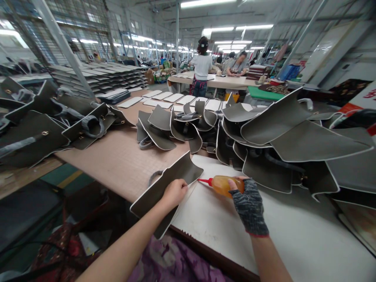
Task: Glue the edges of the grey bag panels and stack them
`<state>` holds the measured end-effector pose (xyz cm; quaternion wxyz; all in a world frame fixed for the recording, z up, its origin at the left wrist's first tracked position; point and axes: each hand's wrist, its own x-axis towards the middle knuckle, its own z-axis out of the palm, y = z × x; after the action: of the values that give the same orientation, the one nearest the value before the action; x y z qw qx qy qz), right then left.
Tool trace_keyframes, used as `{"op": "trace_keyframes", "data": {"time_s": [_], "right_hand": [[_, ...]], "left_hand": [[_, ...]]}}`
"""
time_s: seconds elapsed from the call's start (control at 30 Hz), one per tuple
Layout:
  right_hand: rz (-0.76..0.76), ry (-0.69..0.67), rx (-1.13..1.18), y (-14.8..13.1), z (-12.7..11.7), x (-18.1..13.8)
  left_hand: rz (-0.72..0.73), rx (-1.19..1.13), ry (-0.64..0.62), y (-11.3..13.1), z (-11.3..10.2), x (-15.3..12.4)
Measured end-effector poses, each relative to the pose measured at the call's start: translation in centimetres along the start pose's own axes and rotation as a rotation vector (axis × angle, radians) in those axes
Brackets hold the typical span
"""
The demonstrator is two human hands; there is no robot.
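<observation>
My bare left hand (175, 192) is closed on the near edge of a dark grey bag panel (158, 188) with white edging, its fingers curled over the border. The panel is tilted and bent, and a wrapped handle (155, 177) shows behind it. In a dark grey fingerless glove, my right hand (248, 199) grips a squeeze bottle (225, 185) of amber liquid, held on its side. The bottle's red nozzle (205, 181) points left, with its tip at or very near the panel's white edge; I cannot tell whether they touch.
Similar grey bag pieces lie piled at the right (282, 129), in the middle (170, 125) and at the left (35, 133). White-topped flat panels (160, 103) lie farther back. A white board (217, 223) covers the near table. A person (201, 66) stands by a far table.
</observation>
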<state>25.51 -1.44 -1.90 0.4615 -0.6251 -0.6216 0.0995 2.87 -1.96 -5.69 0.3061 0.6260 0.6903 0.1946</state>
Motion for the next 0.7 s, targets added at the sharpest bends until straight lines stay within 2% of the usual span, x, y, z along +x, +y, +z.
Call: {"op": "trace_keyframes", "data": {"time_s": [0.17,0.3,0.7], "right_hand": [[0.053,0.017,-0.002,-0.1,-0.2,-0.1],[0.07,-0.044,0.015,-0.3,-0.4,-0.4],[0.129,-0.103,0.094,0.1,-0.6,-2.1]], "left_hand": [[0.011,-0.002,0.005,-0.1,0.1,0.0],[0.015,0.0,0.005,-0.1,0.1,0.1],[0.033,0.004,0.023,0.0,0.1,-0.1]]}}
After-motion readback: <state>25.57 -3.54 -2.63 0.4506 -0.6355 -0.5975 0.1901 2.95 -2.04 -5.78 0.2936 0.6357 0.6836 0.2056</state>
